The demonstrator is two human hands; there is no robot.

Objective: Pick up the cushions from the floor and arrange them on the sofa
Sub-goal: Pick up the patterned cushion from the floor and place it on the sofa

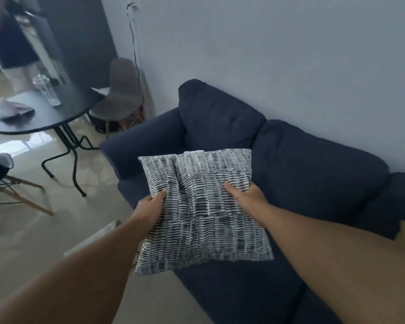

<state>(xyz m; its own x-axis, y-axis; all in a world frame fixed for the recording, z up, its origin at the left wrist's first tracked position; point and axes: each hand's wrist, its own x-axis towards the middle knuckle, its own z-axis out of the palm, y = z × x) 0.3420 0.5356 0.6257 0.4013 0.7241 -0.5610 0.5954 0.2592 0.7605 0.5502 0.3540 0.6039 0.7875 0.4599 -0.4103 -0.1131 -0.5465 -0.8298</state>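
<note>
A person's left hand (151,203) and right hand (246,192) each pinch a side edge of a black-and-white patterned cushion (201,211), holding it in the air above the seat of a dark blue sofa (313,174) near its left armrest (145,139). Both grips bunch the fabric, creasing the cover down its middle. A second pale cushion (96,239) appears to lie on the tiled floor (33,242) just behind the left forearm, though most of it is hidden. The placement would likely go best if the cushion is carried forward to the corner by the armrest, stood upright against the back cushion (220,115), then smoothed flat on release. A round black table (45,118) and chairs stand well apart.
</note>
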